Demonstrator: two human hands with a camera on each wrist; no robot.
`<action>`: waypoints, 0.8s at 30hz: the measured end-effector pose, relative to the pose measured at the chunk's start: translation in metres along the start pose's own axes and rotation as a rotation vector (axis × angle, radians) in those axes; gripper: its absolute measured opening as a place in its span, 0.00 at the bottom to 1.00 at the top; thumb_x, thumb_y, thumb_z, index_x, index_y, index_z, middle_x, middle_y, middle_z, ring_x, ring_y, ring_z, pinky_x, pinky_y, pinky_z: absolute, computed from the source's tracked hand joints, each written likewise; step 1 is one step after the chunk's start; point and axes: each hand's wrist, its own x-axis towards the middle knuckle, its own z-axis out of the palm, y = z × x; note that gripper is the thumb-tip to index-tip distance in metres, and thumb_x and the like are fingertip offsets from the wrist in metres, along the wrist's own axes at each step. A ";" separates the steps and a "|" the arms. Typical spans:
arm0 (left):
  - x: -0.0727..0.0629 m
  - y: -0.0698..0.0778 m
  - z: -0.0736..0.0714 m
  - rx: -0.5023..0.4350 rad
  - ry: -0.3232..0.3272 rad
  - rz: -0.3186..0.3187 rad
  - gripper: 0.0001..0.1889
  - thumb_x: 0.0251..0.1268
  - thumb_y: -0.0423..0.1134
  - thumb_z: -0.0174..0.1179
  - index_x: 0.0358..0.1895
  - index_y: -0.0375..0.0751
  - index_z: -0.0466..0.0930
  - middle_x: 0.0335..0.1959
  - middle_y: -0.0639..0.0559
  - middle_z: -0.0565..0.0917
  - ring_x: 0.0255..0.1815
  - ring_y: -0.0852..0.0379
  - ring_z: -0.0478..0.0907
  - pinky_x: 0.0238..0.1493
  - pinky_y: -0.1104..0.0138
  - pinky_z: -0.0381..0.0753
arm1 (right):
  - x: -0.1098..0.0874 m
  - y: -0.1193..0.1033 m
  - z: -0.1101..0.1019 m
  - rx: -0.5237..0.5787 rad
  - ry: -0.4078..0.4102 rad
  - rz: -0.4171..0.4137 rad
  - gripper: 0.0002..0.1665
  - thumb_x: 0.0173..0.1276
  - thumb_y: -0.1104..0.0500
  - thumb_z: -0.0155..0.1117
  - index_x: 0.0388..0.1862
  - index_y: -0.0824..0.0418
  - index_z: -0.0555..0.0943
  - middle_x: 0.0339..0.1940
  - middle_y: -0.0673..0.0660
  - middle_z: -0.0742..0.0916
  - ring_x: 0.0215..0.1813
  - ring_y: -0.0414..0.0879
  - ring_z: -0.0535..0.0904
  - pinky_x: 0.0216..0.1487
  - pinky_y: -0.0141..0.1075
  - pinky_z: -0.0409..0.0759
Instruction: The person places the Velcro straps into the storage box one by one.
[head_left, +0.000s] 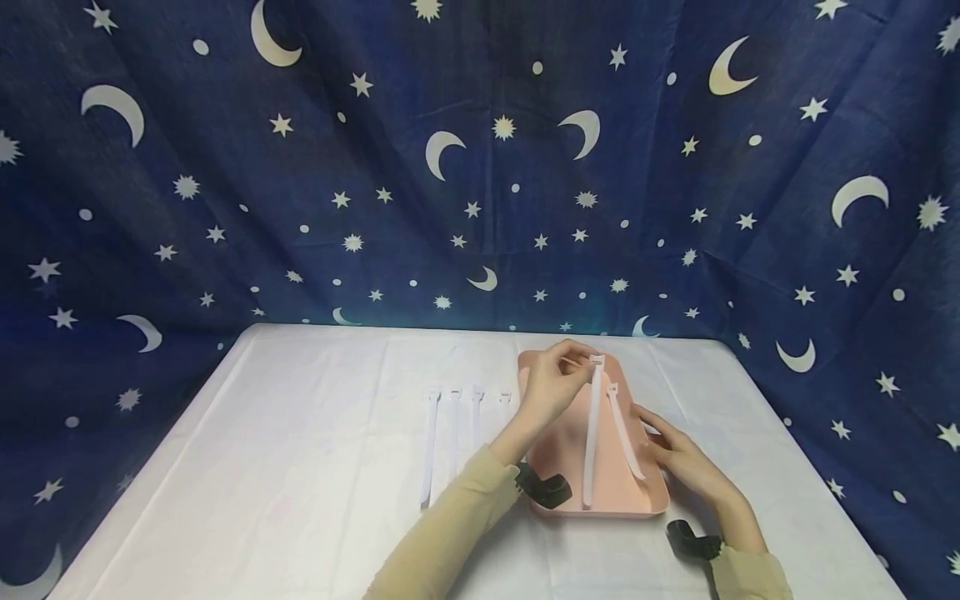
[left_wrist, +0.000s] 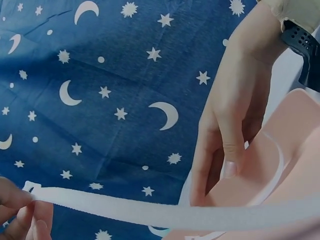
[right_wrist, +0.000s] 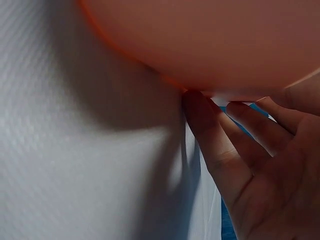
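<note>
My left hand (head_left: 553, 387) pinches the slotted head of a white hook-and-loop cable tie (head_left: 592, 437) between thumb and fingers, over the far part of a pink tray (head_left: 558, 446). The tie stretches from those fingertips down toward the tray's near edge; its fuzzy band crosses the left wrist view. A second white cable tie (head_left: 624, 433) lies slanted in the tray's right side. On the tray's right rim, my right hand (head_left: 686, 462) grips with the thumb (left_wrist: 231, 162) on the inner side and the fingers outside, beneath the wall in the right wrist view.
Several more white cable ties (head_left: 431, 446) lie in a row left of the tray, partly behind the left forearm. A white cloth (head_left: 300, 467) covers the table. Behind its far edge hangs a dark blue curtain (head_left: 480, 167) with moons and stars.
</note>
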 end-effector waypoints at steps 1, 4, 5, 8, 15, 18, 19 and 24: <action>0.001 -0.001 0.001 0.006 -0.003 -0.003 0.09 0.60 0.29 0.59 0.42 0.38 0.84 0.34 0.40 0.84 0.28 0.65 0.77 0.32 0.78 0.75 | 0.000 0.000 0.000 0.000 0.001 0.000 0.38 0.73 0.58 0.51 0.78 0.56 0.51 0.77 0.68 0.57 0.73 0.71 0.58 0.63 0.58 0.72; 0.003 -0.005 0.006 0.037 -0.017 -0.010 0.09 0.61 0.31 0.59 0.43 0.40 0.84 0.34 0.43 0.84 0.28 0.68 0.77 0.32 0.78 0.76 | 0.000 0.001 0.000 0.006 0.004 -0.003 0.38 0.73 0.58 0.51 0.78 0.57 0.51 0.77 0.68 0.57 0.73 0.71 0.59 0.62 0.57 0.73; 0.004 -0.006 0.007 0.047 -0.021 -0.012 0.09 0.61 0.31 0.59 0.43 0.40 0.84 0.34 0.44 0.84 0.28 0.69 0.76 0.32 0.78 0.75 | 0.000 0.001 0.000 0.008 0.005 -0.005 0.38 0.73 0.58 0.52 0.78 0.57 0.51 0.77 0.69 0.57 0.73 0.71 0.59 0.62 0.57 0.73; 0.006 -0.008 0.012 0.070 -0.033 -0.022 0.09 0.61 0.31 0.58 0.43 0.39 0.84 0.34 0.44 0.85 0.28 0.69 0.75 0.33 0.78 0.75 | 0.000 0.002 0.000 0.012 0.005 -0.008 0.38 0.73 0.58 0.52 0.78 0.57 0.51 0.77 0.69 0.57 0.72 0.71 0.60 0.62 0.57 0.74; 0.012 -0.016 0.020 0.119 -0.046 -0.059 0.09 0.61 0.31 0.58 0.43 0.39 0.85 0.34 0.44 0.85 0.29 0.68 0.76 0.30 0.79 0.73 | 0.001 0.004 0.000 0.011 0.009 -0.023 0.37 0.73 0.59 0.52 0.77 0.58 0.52 0.77 0.68 0.58 0.72 0.71 0.60 0.62 0.57 0.74; 0.013 -0.020 0.022 0.131 -0.045 -0.084 0.09 0.61 0.32 0.58 0.43 0.40 0.85 0.34 0.45 0.85 0.30 0.67 0.77 0.29 0.79 0.73 | 0.002 0.004 0.000 0.013 0.008 -0.023 0.37 0.73 0.60 0.51 0.77 0.58 0.52 0.77 0.68 0.57 0.72 0.71 0.59 0.62 0.57 0.73; 0.014 -0.022 0.023 0.132 -0.045 -0.092 0.09 0.61 0.32 0.58 0.43 0.40 0.85 0.34 0.46 0.85 0.30 0.66 0.77 0.29 0.79 0.72 | 0.002 0.004 0.000 0.011 0.007 -0.022 0.37 0.73 0.60 0.51 0.77 0.58 0.52 0.77 0.68 0.57 0.72 0.72 0.59 0.62 0.57 0.73; 0.019 -0.031 0.029 0.108 -0.032 -0.154 0.09 0.60 0.31 0.59 0.42 0.39 0.84 0.33 0.45 0.85 0.27 0.67 0.77 0.26 0.78 0.71 | 0.002 0.004 0.000 0.015 0.009 -0.033 0.37 0.73 0.61 0.51 0.77 0.59 0.52 0.77 0.69 0.57 0.72 0.72 0.60 0.60 0.54 0.76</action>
